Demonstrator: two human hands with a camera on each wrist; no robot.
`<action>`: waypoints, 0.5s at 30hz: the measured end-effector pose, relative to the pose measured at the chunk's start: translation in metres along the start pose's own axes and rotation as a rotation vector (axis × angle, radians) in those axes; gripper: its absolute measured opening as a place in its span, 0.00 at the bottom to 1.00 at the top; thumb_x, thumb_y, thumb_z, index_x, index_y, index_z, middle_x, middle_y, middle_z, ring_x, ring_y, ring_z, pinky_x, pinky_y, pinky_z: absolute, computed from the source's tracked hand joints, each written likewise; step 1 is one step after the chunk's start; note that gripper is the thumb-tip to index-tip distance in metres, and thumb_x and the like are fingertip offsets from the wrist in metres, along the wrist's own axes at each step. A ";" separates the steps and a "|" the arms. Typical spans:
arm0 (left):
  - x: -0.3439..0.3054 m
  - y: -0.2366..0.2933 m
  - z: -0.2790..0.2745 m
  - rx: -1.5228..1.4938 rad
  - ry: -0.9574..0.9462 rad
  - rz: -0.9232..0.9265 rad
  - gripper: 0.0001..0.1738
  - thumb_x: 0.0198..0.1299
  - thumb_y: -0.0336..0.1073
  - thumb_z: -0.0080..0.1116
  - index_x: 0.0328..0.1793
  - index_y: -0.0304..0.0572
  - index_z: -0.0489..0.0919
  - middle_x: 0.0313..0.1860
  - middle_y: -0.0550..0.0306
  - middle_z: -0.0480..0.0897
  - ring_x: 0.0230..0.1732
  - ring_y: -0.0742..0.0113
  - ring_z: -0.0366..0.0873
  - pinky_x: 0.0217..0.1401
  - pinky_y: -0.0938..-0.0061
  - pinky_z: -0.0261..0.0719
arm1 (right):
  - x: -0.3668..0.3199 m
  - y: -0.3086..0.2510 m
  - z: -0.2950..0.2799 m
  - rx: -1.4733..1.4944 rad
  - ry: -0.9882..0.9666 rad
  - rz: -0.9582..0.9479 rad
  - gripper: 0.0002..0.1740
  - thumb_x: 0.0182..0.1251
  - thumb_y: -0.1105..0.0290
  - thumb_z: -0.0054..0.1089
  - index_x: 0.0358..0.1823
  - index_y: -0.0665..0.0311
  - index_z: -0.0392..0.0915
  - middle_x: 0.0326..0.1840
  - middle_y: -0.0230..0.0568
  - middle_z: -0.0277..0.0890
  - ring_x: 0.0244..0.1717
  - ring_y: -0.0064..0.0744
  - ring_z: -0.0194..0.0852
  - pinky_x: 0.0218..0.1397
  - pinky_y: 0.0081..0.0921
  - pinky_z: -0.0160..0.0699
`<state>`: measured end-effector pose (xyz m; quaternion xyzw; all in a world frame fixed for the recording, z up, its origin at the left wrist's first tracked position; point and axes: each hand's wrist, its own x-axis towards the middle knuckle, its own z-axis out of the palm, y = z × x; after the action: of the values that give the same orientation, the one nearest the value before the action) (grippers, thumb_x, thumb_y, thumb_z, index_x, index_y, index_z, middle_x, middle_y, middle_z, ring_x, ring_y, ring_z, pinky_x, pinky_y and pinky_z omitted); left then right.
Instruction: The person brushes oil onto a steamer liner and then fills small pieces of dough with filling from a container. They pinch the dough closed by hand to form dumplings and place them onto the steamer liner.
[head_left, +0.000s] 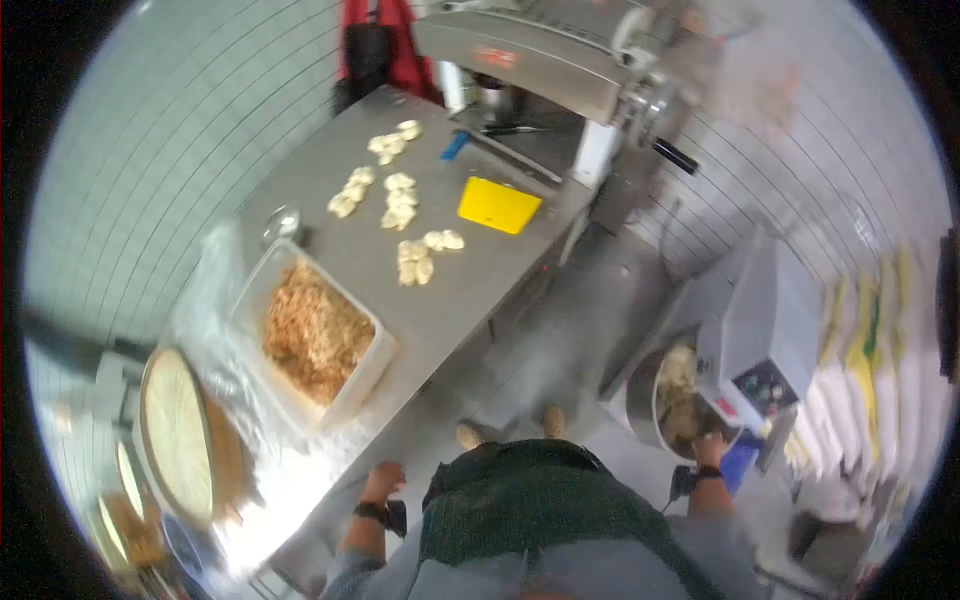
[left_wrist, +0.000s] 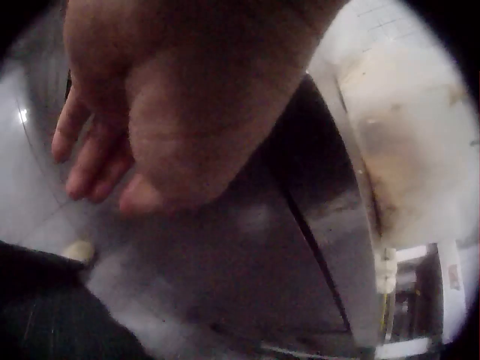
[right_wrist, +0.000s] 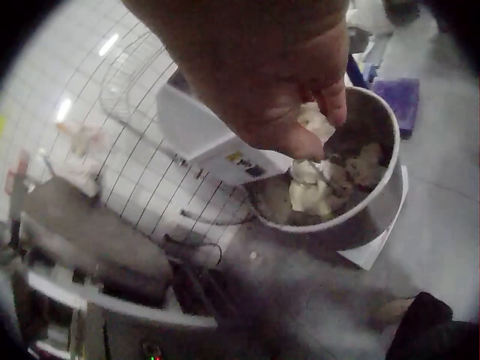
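Observation:
My right hand (head_left: 711, 449) is at the rim of a mixer bowl (head_left: 640, 405) on the right. In the right wrist view, its thumb and fingers pinch a pale lump of dough (right_wrist: 316, 122) above the bowl's opening. Another pale piece (right_wrist: 309, 193) and some greyish dough (right_wrist: 365, 166) lie inside the bowl. My left hand (head_left: 384, 480) hangs beside the front edge of the steel table (head_left: 330, 170) with nothing in it. The left wrist view shows its fingers (left_wrist: 94, 169) loosely bent, pointing down.
On the table are several small clusters of pale dough pieces (head_left: 398, 205), a yellow scraper (head_left: 498, 205), a blue tool (head_left: 455, 145) and a plastic tub of orange-brown filling (head_left: 385, 350). A steel machine (head_left: 530, 60) stands beyond. Stacked sacks (head_left: 860, 370) sit behind the grey mixer (head_left: 765, 310).

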<state>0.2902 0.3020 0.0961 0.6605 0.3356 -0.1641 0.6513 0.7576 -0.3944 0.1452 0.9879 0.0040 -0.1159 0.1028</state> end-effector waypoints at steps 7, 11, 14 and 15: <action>-0.013 0.128 0.093 -0.141 0.510 0.094 0.10 0.59 0.38 0.57 0.43 0.42 0.79 0.31 0.58 0.81 0.31 0.67 0.81 0.32 0.73 0.77 | 0.121 -0.079 0.024 -0.220 -0.052 -0.702 0.12 0.61 0.62 0.55 0.38 0.60 0.82 0.38 0.47 0.82 0.42 0.42 0.82 0.44 0.37 0.78; -0.039 0.245 0.114 -0.566 0.840 0.085 0.17 0.64 0.43 0.55 0.52 0.40 0.74 0.34 0.55 0.80 0.35 0.65 0.81 0.34 0.74 0.78 | 0.112 -0.252 -0.113 0.883 -0.183 -0.540 0.18 0.60 0.65 0.57 0.51 0.63 0.77 0.39 0.51 0.80 0.44 0.49 0.78 0.46 0.41 0.74; -0.061 0.306 0.104 -0.788 1.183 0.241 0.24 0.65 0.48 0.52 0.59 0.38 0.68 0.34 0.53 0.79 0.34 0.63 0.81 0.32 0.75 0.77 | 0.095 -0.368 -0.213 0.967 -0.007 -0.805 0.18 0.63 0.66 0.56 0.54 0.62 0.75 0.47 0.48 0.78 0.46 0.46 0.77 0.51 0.37 0.74; -0.066 0.316 0.094 -0.842 1.267 0.298 0.26 0.66 0.49 0.51 0.61 0.39 0.66 0.35 0.52 0.79 0.35 0.61 0.81 0.33 0.74 0.77 | 0.080 -0.401 -0.249 1.135 -0.005 -0.887 0.18 0.64 0.66 0.56 0.55 0.62 0.74 0.49 0.48 0.78 0.48 0.46 0.76 0.52 0.38 0.74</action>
<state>0.4705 0.2191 0.3669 0.3633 0.5858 0.4759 0.5463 0.8798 0.0477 0.2827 0.7939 0.3439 -0.1333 -0.4834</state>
